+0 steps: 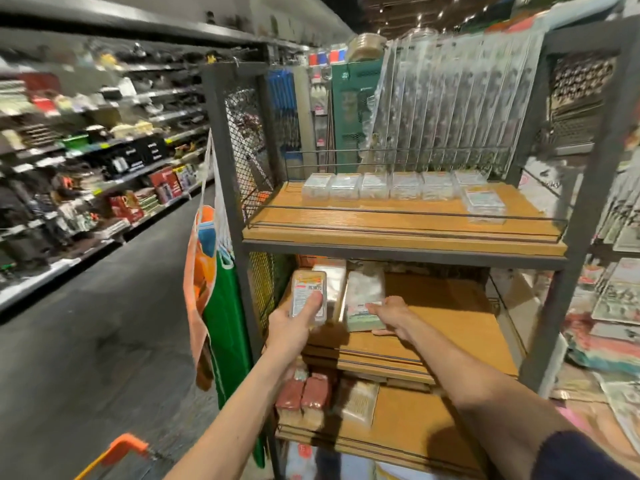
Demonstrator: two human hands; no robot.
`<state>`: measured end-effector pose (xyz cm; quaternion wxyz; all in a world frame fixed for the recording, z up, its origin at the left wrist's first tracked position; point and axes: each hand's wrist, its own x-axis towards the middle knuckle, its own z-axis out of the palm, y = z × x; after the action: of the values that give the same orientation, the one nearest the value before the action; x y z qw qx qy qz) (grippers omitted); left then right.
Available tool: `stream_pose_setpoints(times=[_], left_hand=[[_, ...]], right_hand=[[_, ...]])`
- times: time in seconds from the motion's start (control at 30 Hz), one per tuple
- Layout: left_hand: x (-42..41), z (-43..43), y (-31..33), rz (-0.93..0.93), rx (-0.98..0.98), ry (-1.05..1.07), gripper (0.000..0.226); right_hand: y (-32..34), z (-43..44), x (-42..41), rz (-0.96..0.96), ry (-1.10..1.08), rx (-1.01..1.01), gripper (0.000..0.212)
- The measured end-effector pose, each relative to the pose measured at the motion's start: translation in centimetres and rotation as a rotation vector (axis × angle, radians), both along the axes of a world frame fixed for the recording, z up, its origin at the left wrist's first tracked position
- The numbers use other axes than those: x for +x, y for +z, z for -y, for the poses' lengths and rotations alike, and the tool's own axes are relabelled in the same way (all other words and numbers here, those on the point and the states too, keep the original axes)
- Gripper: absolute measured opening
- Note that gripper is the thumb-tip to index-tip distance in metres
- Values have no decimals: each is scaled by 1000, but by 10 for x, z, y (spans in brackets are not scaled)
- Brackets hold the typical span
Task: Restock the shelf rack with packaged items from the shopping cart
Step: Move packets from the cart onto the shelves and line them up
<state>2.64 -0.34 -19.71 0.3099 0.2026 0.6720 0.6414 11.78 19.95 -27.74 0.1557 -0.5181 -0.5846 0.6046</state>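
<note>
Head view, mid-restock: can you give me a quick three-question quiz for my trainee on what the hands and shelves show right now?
1. Fill in: the clear packs on the top shelf stand side by side in a ____ at the back.
2. True or false: the left hand holds a labelled pack.
3. Which shelf does the right hand reach onto? A top, B middle, C bottom.

Key
1. row
2. true
3. B: the middle shelf, where its fingers touch a flat pack.
</note>
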Motion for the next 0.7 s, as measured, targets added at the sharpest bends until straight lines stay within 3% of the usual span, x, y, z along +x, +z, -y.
stream_pose_setpoints(times=[0.1,0.2,0.27,0.4,0.47,0.53,0.63,0.7], left_hand=[[-5,-1,-1,5,-13,21,39],[-7,-3,-7,5,-21,67,51],[-6,-3,-8,7,-41,71,66],[-8,-5,-13,14,-116,41,120],[-10,-4,-15,-1,-142,6,117],[-4,1,-10,-34,-161,-54,107],[11,20,2,-114,-141,-112,96],[23,34,10,-273,-95,-161,87]], right_hand=[[-12,-7,-14,166,42,141,48],[-22,-12,-23,267,76,244,58],[-25,-13,-29,324,94,295,59],[-30,-9,-31,471,166,409,61],[-23,0,-27,491,176,488,63],[-2,24,-14,369,156,638,54],[39,85,27,-46,219,909,23],[62,123,62,-243,335,1038,28]])
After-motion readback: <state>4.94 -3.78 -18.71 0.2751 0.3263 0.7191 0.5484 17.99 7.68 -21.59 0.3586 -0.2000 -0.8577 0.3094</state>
